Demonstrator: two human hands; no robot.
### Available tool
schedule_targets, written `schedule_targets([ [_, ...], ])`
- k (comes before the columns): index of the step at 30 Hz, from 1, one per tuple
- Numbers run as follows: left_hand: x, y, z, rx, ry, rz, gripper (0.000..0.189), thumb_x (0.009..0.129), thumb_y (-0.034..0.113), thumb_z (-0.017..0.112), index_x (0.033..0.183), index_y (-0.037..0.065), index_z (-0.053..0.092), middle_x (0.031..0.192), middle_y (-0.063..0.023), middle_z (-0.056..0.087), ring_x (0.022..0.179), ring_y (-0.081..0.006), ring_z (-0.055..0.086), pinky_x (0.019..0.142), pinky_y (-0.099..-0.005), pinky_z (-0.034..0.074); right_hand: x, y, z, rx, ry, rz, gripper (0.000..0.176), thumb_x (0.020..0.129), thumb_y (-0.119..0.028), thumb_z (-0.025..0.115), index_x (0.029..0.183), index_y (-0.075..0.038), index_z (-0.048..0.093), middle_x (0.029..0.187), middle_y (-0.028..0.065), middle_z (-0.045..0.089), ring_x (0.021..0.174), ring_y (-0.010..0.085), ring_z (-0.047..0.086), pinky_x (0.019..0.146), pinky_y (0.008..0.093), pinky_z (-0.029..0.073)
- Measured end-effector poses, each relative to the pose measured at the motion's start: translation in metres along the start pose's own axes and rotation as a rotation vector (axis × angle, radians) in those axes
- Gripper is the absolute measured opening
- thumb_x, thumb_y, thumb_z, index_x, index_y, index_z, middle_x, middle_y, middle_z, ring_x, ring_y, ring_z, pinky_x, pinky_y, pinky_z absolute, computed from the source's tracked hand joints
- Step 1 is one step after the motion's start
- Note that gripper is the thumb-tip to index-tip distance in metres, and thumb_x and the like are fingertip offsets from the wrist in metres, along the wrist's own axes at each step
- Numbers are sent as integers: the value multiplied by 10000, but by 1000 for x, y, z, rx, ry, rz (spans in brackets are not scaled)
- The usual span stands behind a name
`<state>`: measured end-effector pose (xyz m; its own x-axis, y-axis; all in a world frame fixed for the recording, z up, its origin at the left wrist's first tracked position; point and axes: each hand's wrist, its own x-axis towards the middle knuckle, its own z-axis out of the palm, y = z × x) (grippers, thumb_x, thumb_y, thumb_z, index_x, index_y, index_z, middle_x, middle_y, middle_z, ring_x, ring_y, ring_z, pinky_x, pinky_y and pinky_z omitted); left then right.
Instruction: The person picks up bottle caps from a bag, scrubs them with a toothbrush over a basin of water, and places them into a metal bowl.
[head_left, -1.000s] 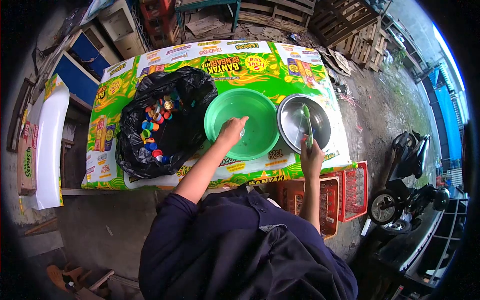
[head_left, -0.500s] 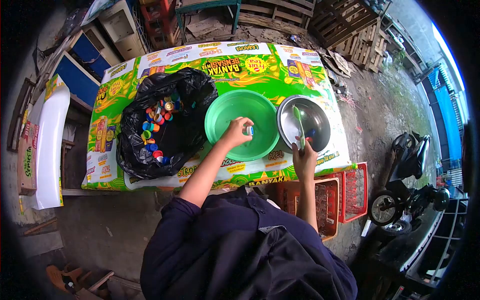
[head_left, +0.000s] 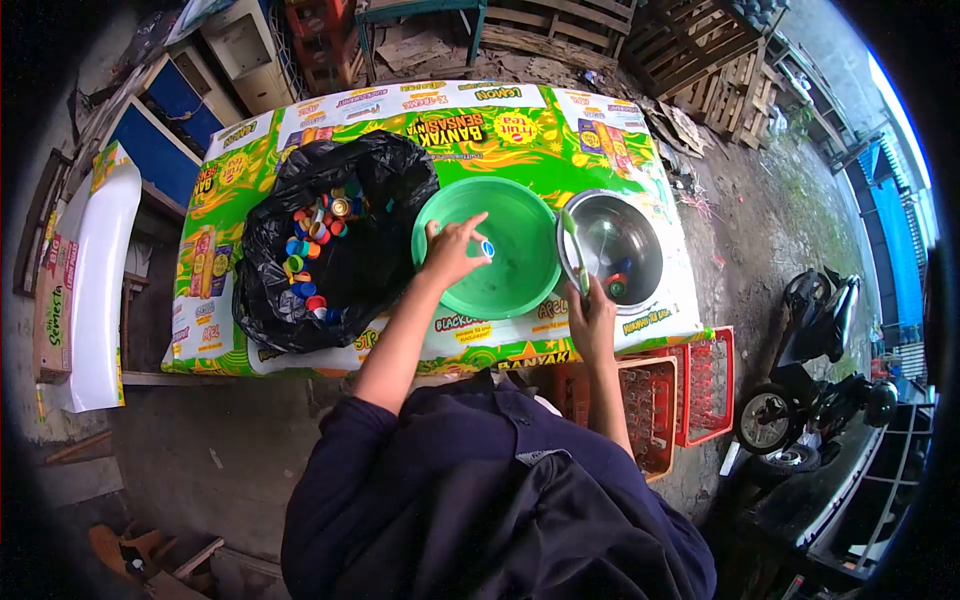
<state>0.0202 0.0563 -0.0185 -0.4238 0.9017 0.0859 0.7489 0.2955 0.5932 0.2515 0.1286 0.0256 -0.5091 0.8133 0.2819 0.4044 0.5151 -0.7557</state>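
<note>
My left hand point(head_left: 455, 256) is over the green basin point(head_left: 432, 205), with a small white-and-blue bottle cap point(head_left: 488, 249) held at the thumb. Its index finger stands away from the cap. In my right hand point(head_left: 593, 313) is a slim green brush point(head_left: 576, 245), closed in the fingers and slanting up across the left rim of the metal bowl point(head_left: 648, 230). A few caps, one dark red point(head_left: 617, 287), lie low inside this bowl. To the left, a black plastic bag point(head_left: 275, 220) lies spread wide, with several colourful bottle caps point(head_left: 318, 232) in it.
All the containers stand on a table with a green-and-white printed cover point(head_left: 540, 135). Below its right front edge are red crates point(head_left: 708, 388). A motorbike point(head_left: 815, 400) is on the right, wooden pallets point(head_left: 690, 50) are behind, and a white curved sheet point(head_left: 100, 290) is at left.
My left hand has shifted slightly left and turned the cap, its index finger now lifted apart. My right hand has moved left and down, bringing the brush to the bowl's left rim.
</note>
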Motion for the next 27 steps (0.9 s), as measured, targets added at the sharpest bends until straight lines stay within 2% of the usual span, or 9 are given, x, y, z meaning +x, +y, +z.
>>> schedule_targets([
  [2, -3, -4, 5, -30, 78, 46, 805, 618, 255, 773, 1304, 194, 357, 913, 52, 650, 982, -141, 548, 913, -402, 259, -1, 4, 9, 16, 2, -12, 253, 882, -183, 489, 1025, 21, 530, 577, 194, 539, 491, 312, 538, 484, 392, 387],
  [4, -6, 7, 1, -203, 108, 37, 830, 605, 255, 782, 1308, 184, 346, 901, 43, 654, 952, -146, 566, 911, -406, 259, -3, 4, 14, -53, -111, 57, 215, 902, -205, 455, 868, 5, 484, 583, 225, 527, 531, 393, 526, 490, 443, 369],
  [6, -8, 13, 1, -278, 214, 90, 848, 588, 227, 799, 1296, 119, 346, 880, -13, 660, 872, -178, 605, 878, -377, 334, -9, 0, 23, -50, -147, 20, 213, 898, -217, 463, 812, -24, 434, 588, 237, 530, 540, 420, 525, 479, 477, 366],
  [8, -9, 19, 1, -421, 263, 125, 844, 584, 187, 808, 1282, 75, 347, 872, -71, 663, 849, -215, 620, 861, -361, 394, -18, -11, 31, -218, -280, 13, 165, 892, -217, 455, 840, -61, 442, 598, 238, 544, 589, 433, 550, 487, 529, 394],
  [12, -14, 28, -3, -519, 323, 166, 839, 586, 152, 807, 1256, 27, 316, 847, -79, 650, 824, -230, 615, 810, -360, 434, -7, 8, 33, -400, -187, 71, 182, 882, -243, 472, 841, -68, 440, 590, 225, 554, 551, 432, 544, 471, 525, 401],
  [16, -14, 30, -7, -485, 325, 157, 820, 608, 129, 796, 1245, 6, 295, 838, -103, 643, 820, -237, 616, 813, -360, 442, -19, -9, 32, -329, -269, -57, 187, 888, -252, 463, 849, -72, 439, 589, 218, 557, 551, 432, 545, 461, 525, 403],
  [20, -15, 28, -4, -563, 329, 139, 797, 624, 127, 790, 1234, -8, 296, 847, -114, 640, 822, -228, 616, 815, -360, 443, -14, 3, 30, -299, -177, 0, 165, 886, -235, 472, 864, -76, 434, 573, 229, 539, 532, 435, 539, 452, 522, 398],
  [22, -15, 31, -6, -604, 320, 101, 791, 626, 130, 790, 1229, -12, 298, 856, -113, 640, 829, -224, 617, 819, -355, 446, -24, -8, 31, -279, -264, -50, 173, 889, -235, 469, 856, -69, 431, 580, 226, 541, 537, 433, 540, 458, 521, 396],
  [27, -15, 22, -1, -592, 332, 108, 775, 645, 154, 784, 1223, -22, 298, 864, -121, 637, 858, -219, 620, 832, -334, 452, -26, 4, 30, -204, -205, -7, 176, 889, -235, 467, 861, -61, 456, 594, 233, 544, 555, 435, 542, 475, 515, 405],
])
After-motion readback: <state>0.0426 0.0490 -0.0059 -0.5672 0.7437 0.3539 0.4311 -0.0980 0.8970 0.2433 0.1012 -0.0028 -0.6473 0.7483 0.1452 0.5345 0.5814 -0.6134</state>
